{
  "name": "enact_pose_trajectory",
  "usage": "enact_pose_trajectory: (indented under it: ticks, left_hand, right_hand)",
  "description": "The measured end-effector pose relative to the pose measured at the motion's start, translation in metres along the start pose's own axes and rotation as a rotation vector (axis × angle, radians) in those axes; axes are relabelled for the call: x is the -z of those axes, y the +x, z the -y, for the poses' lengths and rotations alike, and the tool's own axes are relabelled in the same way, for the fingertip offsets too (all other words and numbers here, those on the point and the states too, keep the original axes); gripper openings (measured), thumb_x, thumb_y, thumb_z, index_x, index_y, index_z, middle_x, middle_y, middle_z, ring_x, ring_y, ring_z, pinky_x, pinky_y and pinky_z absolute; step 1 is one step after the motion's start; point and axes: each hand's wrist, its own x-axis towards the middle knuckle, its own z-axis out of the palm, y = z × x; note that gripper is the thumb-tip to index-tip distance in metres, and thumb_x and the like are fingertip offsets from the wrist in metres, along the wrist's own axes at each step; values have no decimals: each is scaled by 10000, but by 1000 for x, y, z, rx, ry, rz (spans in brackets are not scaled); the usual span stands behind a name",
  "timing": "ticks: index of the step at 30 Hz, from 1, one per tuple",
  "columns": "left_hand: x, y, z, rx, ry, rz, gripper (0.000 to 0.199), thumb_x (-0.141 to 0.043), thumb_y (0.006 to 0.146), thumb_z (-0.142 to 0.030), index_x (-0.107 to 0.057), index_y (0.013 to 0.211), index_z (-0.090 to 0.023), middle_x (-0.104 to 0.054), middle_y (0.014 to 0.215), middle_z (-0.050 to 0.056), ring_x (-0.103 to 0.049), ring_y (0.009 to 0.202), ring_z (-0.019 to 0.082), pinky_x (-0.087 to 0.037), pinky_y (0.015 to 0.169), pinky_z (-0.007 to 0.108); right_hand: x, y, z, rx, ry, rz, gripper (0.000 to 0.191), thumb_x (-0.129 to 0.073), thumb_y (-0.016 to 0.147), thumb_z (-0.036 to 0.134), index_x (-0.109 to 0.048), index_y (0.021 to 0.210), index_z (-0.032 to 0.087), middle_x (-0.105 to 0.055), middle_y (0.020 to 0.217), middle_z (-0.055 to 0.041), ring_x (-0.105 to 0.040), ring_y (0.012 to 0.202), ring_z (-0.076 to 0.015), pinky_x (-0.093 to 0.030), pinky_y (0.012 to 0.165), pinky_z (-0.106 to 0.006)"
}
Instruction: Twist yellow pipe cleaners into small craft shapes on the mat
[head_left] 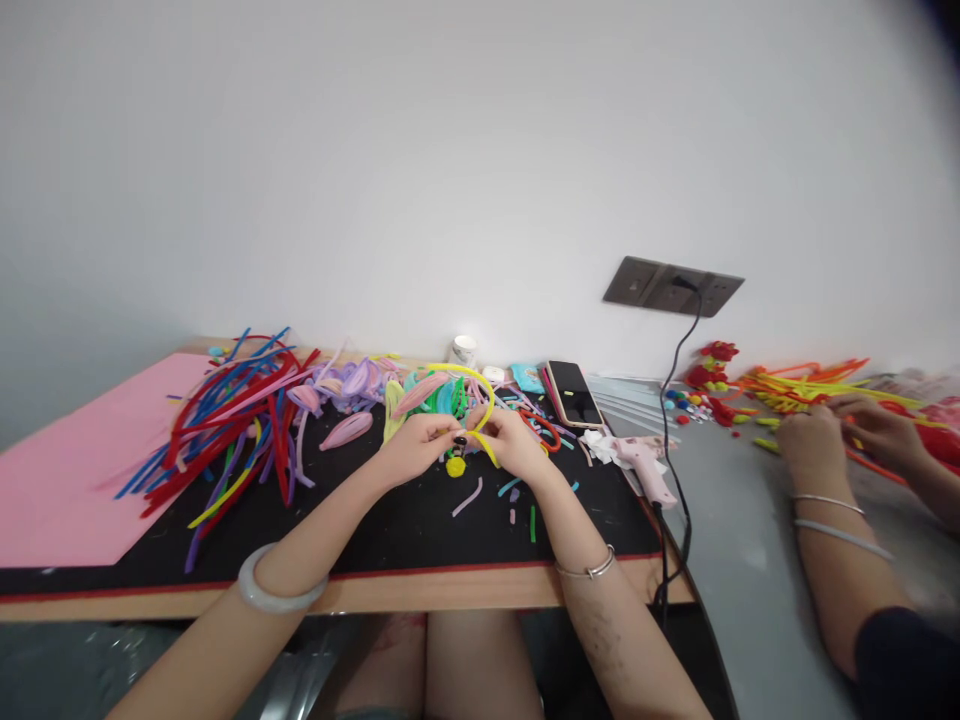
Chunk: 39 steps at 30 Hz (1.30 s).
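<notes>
My left hand (416,447) and my right hand (516,445) meet over the black mat, fingertips pinched close together. A yellow pipe cleaner (489,385) arcs up behind my right fingers, and one end of it slants down between the hands. At my left fingertips is a small black piece (460,440), with a round yellow piece (455,467) hanging just below it. How these parts join is hidden by the fingers. Pale pink looped pipe cleaners (346,431) lie left of my left hand. Short cut bits (532,523) are scattered in front of my right hand.
Loose red, blue and purple pipe cleaners (247,430) are heaped at left beside pink sheets (90,460). Right of my hands are a phone (574,393) and a pink glue gun (645,470), its cord running to the wall socket (673,286). A co-worker's hands (814,445) work at far right.
</notes>
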Motion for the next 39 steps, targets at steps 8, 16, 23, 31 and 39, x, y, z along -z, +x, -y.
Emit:
enact_pose_trajectory:
  ticks: [8,16,23,31,39]
  left_hand:
    - [-4,-1,-3,18,-85,18,279,-441,839,-343,-541,688,-130,-388,556,-49,-344,522,82,-272,494,205]
    - [0,-1,-8,-82,36,-41,272,-413,865,-318,-572,737,-138,-493,644,-17,-445,630,111,-339,601,223]
    - [-2,-3,-2,-63,62,-103,311,-452,848,-366,-591,706,-126,-449,580,-27,-366,533,88,-271,509,215]
    - [4,0,-3,76,-131,-174,282,-514,798,-363,-601,661,-133,-408,532,-33,-342,501,79,-278,505,209]
    - [1,0,2,229,-392,-119,276,-536,769,-382,-561,638,-140,-260,449,-78,-220,406,47,-151,420,191]
  right_hand:
    - [3,3,4,44,-102,-10,198,-469,799,255,-511,632,158,-462,592,26,-392,557,-96,-310,545,-216]
    - [-2,5,-2,-25,-131,-153,227,-433,760,208,-395,539,173,-344,517,46,-325,512,-92,-257,505,-225]
    - [-3,5,0,-42,-57,-127,219,-455,755,225,-441,544,167,-403,508,37,-365,501,-90,-289,487,-215]
    - [-1,2,-1,122,97,-194,263,-557,782,337,-583,604,145,-513,568,-5,-446,524,-105,-357,511,-234]
    - [-1,0,2,103,63,-149,201,-604,746,224,-690,925,194,-644,872,-42,-568,715,-157,-440,616,-252]
